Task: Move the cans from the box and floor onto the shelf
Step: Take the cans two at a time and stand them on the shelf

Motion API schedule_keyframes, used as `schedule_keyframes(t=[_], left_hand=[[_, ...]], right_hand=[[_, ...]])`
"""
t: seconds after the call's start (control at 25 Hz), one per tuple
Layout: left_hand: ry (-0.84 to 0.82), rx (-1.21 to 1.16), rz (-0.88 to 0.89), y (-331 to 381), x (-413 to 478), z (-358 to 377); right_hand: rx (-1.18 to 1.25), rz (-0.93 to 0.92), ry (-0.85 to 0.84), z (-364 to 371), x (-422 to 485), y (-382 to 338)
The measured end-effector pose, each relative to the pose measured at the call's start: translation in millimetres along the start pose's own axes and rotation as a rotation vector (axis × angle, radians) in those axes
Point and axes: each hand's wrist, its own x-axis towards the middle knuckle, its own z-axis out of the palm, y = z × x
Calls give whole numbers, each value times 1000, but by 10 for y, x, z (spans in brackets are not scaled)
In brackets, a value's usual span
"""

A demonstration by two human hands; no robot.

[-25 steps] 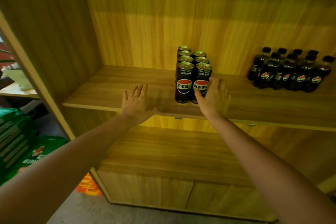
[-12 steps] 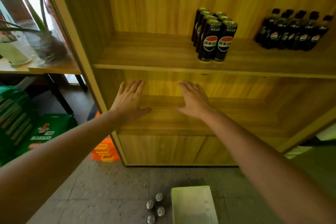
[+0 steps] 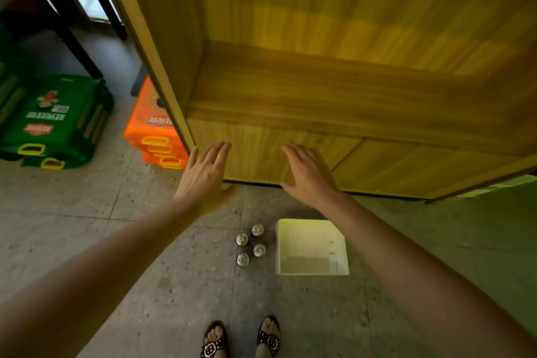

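Both hands have left the stocked shelf level. The left hand (image 3: 205,176) and right hand (image 3: 309,173) hang spread and empty. Four silver-topped cans (image 3: 250,244) stand upright on the speckled floor (image 3: 145,241), just beside the apparently empty white open-topped box (image 3: 312,227); they are probably next.

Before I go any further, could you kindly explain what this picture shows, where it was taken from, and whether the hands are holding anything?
This is one wide-angle view from a camera worn on a person's head, looking down. There is no machine: the left hand and right hand are bare, open and empty, held out in front of the wooden cabinet. On the floor stand four cans seen from above, beside an open white box that looks empty. The person's sandalled feet show at the bottom.
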Motion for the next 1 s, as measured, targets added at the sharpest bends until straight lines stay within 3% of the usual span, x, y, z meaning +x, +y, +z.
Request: schedule_keyframes(t=[0.28, 0.56, 0.84, 1.0], left_hand=[[-216, -116, -84, -690, -131, 2424], [-356, -291, -123, -1225, 66, 4614], [-402, -542, -167, -1213, 308, 5663], [-319, -641, -203, -1141, 382, 5874]], right_hand=[[151, 1, -216, 2400, 282, 323], [224, 43, -289, 4520, 872, 685], [374, 46, -354, 5627, 1156, 951], [483, 68, -221, 5857, 1158, 964]])
